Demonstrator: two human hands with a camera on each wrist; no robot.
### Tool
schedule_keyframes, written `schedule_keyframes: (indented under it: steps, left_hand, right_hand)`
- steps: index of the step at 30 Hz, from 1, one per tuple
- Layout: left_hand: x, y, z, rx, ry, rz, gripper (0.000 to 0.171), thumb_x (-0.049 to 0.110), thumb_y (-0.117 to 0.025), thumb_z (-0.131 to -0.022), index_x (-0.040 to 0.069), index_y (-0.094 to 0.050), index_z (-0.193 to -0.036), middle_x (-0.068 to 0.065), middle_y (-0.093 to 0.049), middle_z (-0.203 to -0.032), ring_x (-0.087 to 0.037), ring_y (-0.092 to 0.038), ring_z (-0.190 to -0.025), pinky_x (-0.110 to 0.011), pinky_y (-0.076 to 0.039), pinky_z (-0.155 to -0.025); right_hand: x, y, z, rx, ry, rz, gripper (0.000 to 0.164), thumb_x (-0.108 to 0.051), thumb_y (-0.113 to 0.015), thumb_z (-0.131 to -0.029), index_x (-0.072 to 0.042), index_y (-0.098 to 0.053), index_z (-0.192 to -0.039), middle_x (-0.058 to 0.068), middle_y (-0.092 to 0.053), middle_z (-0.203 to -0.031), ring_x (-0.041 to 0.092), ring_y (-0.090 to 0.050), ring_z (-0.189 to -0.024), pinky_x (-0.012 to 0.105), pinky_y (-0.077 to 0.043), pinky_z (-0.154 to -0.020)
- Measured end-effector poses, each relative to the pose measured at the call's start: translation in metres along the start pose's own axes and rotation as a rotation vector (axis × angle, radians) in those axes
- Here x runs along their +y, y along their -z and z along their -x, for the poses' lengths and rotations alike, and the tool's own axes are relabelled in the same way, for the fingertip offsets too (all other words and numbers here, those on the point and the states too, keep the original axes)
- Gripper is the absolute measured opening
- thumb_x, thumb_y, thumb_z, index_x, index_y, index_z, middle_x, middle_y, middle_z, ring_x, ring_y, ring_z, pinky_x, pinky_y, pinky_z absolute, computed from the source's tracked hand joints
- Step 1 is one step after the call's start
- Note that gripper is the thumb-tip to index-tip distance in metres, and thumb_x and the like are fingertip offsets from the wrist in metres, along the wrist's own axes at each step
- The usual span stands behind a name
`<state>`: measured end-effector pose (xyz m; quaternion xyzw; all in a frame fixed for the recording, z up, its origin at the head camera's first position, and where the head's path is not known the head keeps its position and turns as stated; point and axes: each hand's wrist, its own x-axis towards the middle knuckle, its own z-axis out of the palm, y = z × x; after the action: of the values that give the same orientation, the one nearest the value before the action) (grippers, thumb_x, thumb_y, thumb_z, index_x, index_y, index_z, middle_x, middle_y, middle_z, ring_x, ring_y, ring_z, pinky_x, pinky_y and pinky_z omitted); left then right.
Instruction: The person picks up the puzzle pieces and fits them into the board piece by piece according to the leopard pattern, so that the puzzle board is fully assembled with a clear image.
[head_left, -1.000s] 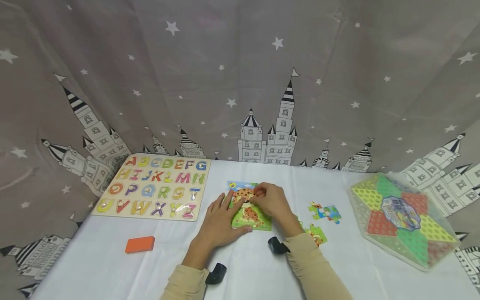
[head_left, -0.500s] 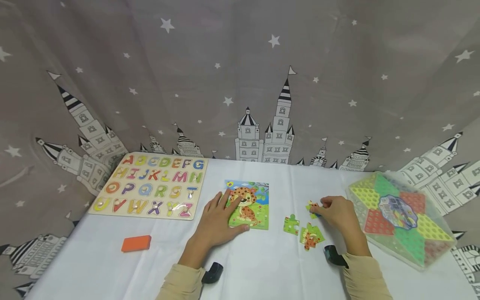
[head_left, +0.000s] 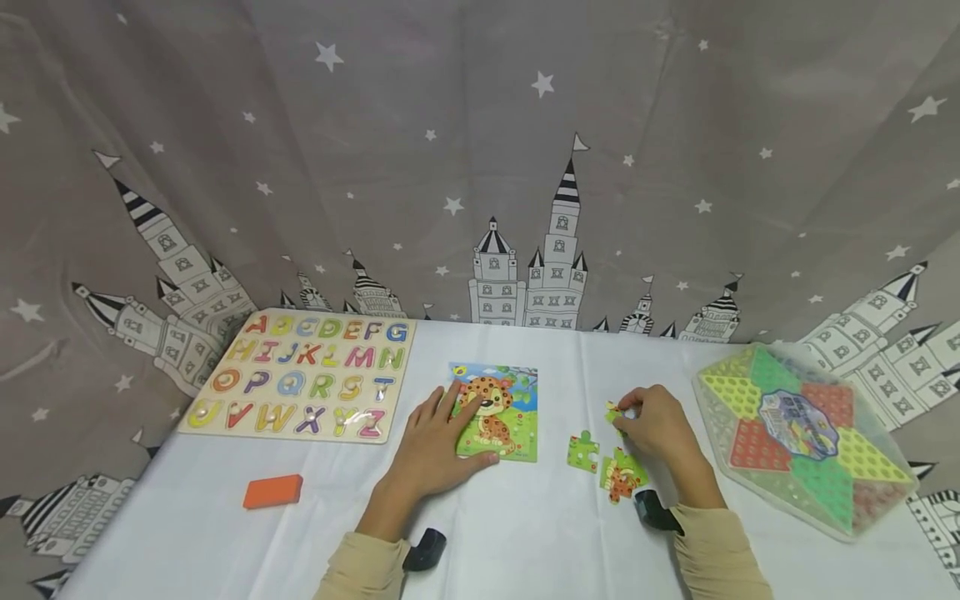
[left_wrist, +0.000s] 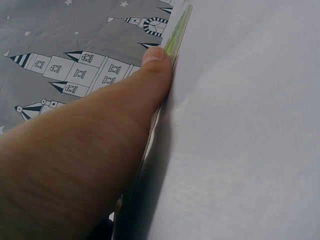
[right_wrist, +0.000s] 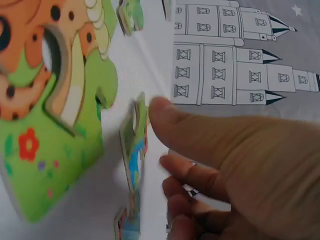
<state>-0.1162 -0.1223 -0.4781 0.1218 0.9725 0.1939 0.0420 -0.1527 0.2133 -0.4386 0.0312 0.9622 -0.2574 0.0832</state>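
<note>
My left hand rests with straight, spread fingers on the left side of a square leopard picture puzzle. In the left wrist view, its thumb lies at the puzzle's edge. To the right, my right hand pinches a jigsaw piece between thumb and fingers, hiding part of it. The right wrist view shows this green and blue piece by the thumb tip. Just below the hand lie a leopard piece and a green piece, flat on the cloth.
A wooden alphabet board lies at the back left, with an orange block in front of it. On the right sits a clear hexagonal game box. A grey castle-print curtain hangs behind the white table.
My right hand has left the leopard puzzle, gone right to the loose pieces and taken hold of one, then shifted slightly left with it. The left hand stays on the puzzle.
</note>
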Motion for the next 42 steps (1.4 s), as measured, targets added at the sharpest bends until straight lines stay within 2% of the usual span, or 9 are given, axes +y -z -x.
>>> schedule_keyframes:
  steps: [4, 7, 14, 18, 23, 29, 33, 38, 42]
  left_hand:
    - [-0.001, 0.0, 0.001, 0.0, 0.008, -0.01, 0.09, 0.073, -0.062, -0.084, 0.03, -0.036, -0.16, -0.009, -0.017, -0.172, -0.04, -0.016, -0.158, -0.06, -0.022, -0.126]
    - [-0.001, 0.001, 0.001, 0.004, 0.009, -0.007, 0.09, 0.073, -0.063, -0.084, 0.03, -0.037, -0.159, -0.009, -0.018, -0.172, -0.04, -0.017, -0.158, -0.06, -0.022, -0.125]
    - [0.001, 0.002, -0.001, -0.006, 0.012, 0.004, 0.09, 0.073, -0.064, -0.084, 0.029, -0.038, -0.159, -0.009, -0.017, -0.172, -0.039, -0.016, -0.158, -0.06, -0.022, -0.126]
    - [0.0, 0.002, -0.001, -0.006, 0.014, -0.004, 0.09, 0.073, -0.063, -0.084, 0.03, -0.038, -0.159, -0.009, -0.017, -0.172, -0.039, -0.016, -0.158, -0.06, -0.022, -0.126]
    - [0.001, 0.002, 0.0, -0.003, 0.013, 0.005, 0.09, 0.073, -0.064, -0.084, 0.03, -0.038, -0.159, -0.009, -0.018, -0.172, -0.04, -0.016, -0.158, -0.06, -0.022, -0.126]
    - [0.001, 0.001, 0.0, 0.005, 0.007, -0.007, 0.089, 0.073, -0.063, -0.084, 0.03, -0.039, -0.159, -0.01, -0.019, -0.172, -0.04, -0.018, -0.158, -0.06, -0.022, -0.126]
    - [0.001, -0.003, 0.0, 0.002, -0.009, -0.012, 0.09, 0.074, -0.061, -0.085, 0.029, -0.038, -0.159, -0.01, -0.019, -0.172, -0.041, -0.018, -0.157, -0.06, -0.023, -0.125]
    - [0.002, -0.002, 0.001, 0.0, -0.005, -0.011, 0.09, 0.074, -0.061, -0.085, 0.03, -0.038, -0.159, -0.01, -0.019, -0.172, -0.041, -0.018, -0.157, -0.06, -0.023, -0.125]
    - [0.0, -0.001, 0.001, 0.005, 0.002, -0.022, 0.089, 0.074, -0.061, -0.085, 0.03, -0.038, -0.159, -0.009, -0.018, -0.172, -0.04, -0.018, -0.158, -0.059, -0.023, -0.125]
  right_hand:
    - [-0.003, 0.0, 0.002, 0.017, -0.01, 0.034, 0.046, -0.028, -0.082, -0.084, 0.004, -0.071, -0.116, 0.025, -0.065, -0.112, 0.039, -0.062, -0.103, 0.053, -0.053, -0.091]
    - [-0.005, -0.004, 0.002, 0.022, -0.003, 0.035, 0.05, -0.029, -0.083, -0.084, 0.004, -0.071, -0.12, 0.025, -0.068, -0.114, 0.041, -0.063, -0.11, 0.055, -0.052, -0.096]
    - [-0.005, -0.011, -0.003, 0.056, 0.038, -0.012, 0.036, -0.02, -0.083, -0.084, 0.0, -0.07, -0.111, 0.019, -0.065, -0.105, 0.032, -0.061, -0.096, 0.05, -0.051, -0.086]
    - [-0.012, -0.012, -0.006, 0.073, 0.042, -0.086, 0.02, -0.017, -0.075, -0.092, -0.009, -0.068, -0.108, 0.012, -0.069, -0.104, 0.027, -0.059, -0.092, 0.04, -0.048, -0.078]
    - [-0.037, -0.015, -0.011, 0.061, 0.101, -0.195, 0.014, -0.023, -0.069, -0.098, -0.015, -0.075, -0.108, 0.005, -0.074, -0.101, 0.021, -0.059, -0.086, 0.031, -0.045, -0.07]
    - [-0.089, -0.04, -0.023, -0.076, 0.198, -0.233, 0.017, -0.028, -0.074, -0.094, -0.019, -0.079, -0.108, 0.002, -0.075, -0.102, 0.016, -0.057, -0.08, 0.029, -0.045, -0.069]
    - [-0.109, -0.056, -0.03, -0.112, 0.177, -0.178, 0.018, -0.028, -0.078, -0.09, -0.018, -0.081, -0.105, 0.003, -0.075, -0.105, 0.018, -0.06, -0.089, 0.033, -0.05, -0.078]
    - [-0.12, -0.067, -0.031, -0.104, 0.143, -0.114, 0.018, -0.026, -0.081, -0.088, -0.014, -0.081, -0.101, 0.004, -0.076, -0.105, 0.022, -0.066, -0.102, 0.042, -0.055, -0.092]
    - [-0.124, -0.068, -0.03, -0.088, 0.141, -0.116, 0.019, -0.024, -0.083, -0.086, -0.01, -0.079, -0.097, 0.005, -0.076, -0.1, 0.023, -0.066, -0.101, 0.043, -0.056, -0.092]
